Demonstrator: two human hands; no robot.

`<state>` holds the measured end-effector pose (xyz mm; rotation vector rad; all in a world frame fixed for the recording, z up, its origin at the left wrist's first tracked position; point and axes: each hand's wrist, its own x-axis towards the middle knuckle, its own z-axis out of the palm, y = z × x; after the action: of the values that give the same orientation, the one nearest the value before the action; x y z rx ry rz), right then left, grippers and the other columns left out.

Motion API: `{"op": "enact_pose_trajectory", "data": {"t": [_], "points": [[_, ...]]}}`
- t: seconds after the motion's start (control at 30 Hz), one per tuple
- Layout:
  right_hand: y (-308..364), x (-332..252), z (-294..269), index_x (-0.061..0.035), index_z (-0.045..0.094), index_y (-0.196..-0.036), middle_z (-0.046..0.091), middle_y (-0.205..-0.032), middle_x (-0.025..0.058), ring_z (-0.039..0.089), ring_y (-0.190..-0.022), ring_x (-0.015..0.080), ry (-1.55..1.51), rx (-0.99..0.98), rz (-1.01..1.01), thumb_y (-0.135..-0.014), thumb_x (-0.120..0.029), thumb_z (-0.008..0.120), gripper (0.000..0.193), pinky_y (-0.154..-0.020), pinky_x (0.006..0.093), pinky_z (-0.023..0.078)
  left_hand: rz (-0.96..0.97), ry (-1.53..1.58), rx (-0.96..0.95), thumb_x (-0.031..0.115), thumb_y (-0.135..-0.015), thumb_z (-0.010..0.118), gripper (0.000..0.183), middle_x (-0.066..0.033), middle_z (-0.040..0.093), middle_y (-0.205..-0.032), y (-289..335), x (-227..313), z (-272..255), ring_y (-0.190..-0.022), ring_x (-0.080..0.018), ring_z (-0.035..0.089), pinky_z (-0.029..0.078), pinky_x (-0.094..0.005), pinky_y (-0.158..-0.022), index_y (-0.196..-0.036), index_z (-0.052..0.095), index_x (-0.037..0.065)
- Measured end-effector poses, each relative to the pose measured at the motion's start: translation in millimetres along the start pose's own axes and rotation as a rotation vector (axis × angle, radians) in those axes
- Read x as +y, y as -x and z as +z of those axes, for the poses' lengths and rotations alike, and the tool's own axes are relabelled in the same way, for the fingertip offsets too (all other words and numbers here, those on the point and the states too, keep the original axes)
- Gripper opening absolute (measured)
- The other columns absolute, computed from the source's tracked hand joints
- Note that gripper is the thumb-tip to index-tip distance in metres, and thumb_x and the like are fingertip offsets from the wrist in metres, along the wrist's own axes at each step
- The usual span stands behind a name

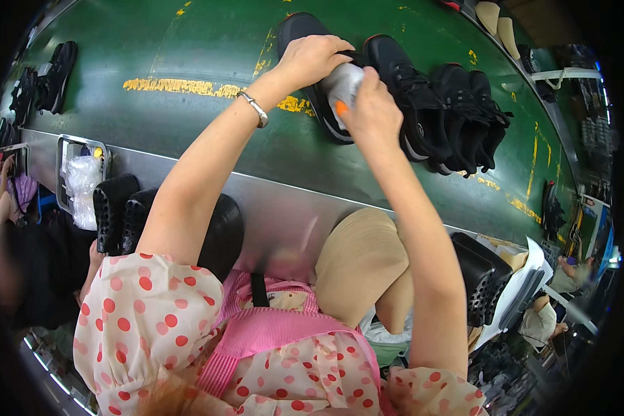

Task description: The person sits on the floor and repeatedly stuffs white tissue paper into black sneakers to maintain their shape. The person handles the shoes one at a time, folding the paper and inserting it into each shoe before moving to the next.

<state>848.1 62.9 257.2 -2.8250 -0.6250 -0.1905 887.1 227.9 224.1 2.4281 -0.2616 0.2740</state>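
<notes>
A black sneaker [300,26] lies on the green belt surface in front of me, its toe pointing away and its heel toward me. My left hand [313,61] curls over the upper around the tongue, fingers closed on it. At the shoe's opening, my right hand [379,114] grips a white crumpled wad [342,84] that looks like paper or thin wrap. A small orange spot shows at my right thumb. Part of the shoe's middle is hidden under both hands. Just right of it stands another black sneaker [400,69] with laces, beside more black sneakers [457,93].
The green surface [187,118] has worn yellow lines and a metal edge [270,187]. More black shoes [59,73] lie far left. Along the near edge are a basket with clear plastic [84,180], black perforated shoe forms [112,208] and beige shapes [360,256]. Other people sit at both sides.
</notes>
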Motion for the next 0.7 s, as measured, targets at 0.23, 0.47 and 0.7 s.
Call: {"op": "enact_pose_trajectory", "data": {"t": [0.23, 0.47, 0.7], "points": [[-2.2, -22.6, 14.1, 0.0019, 0.045, -0.113, 0.064, -0.096, 0.0209, 0.066, -0.086, 0.034, -0.099, -0.137, 0.174, -0.069, -0.028, 0.081, 0.064, -0.066, 0.0425, 0.055, -0.071, 0.247, -0.138, 0.019, -0.086, 0.064, 0.026, -0.012, 0.069, -0.102, 2.0, -3.5, -10.8, -0.092, -0.0262, 0.065, 0.051, -0.0338, -0.082, -0.105, 0.068, 0.002], [21.7, -25.7, 10.6, 0.0048, 0.057, -0.09, 0.067, -0.073, 0.019, 0.068, -0.068, 0.037, -0.078, -0.221, 0.139, -0.072, -0.035, 0.079, 0.049, -0.062, 0.0448, 0.053, 0.006, 0.248, -0.265, 0.022, -0.086, 0.063, 0.028, -0.0115, 0.068, -0.104, 22.8, 2.2, -0.4, -0.096, -0.0293, 0.063, 0.05, -0.0344, -0.085, -0.106, 0.068, 0.005], [14.3, -33.3, 58.3, 0.0034, 0.057, -0.093, 0.067, -0.085, 0.0203, 0.068, -0.074, 0.0343, -0.122, -0.071, 0.151, -0.077, -0.033, 0.075, 0.044, -0.063, 0.0433, 0.055, -0.015, 0.236, -0.198, 0.019, -0.085, 0.063, 0.023, -0.009, 0.063, -0.086, 35.1, 5.3, -7.3, -0.086, -0.0268, 0.061, 0.049, -0.0349, -0.078, -0.106, 0.071, 0.011]]}}
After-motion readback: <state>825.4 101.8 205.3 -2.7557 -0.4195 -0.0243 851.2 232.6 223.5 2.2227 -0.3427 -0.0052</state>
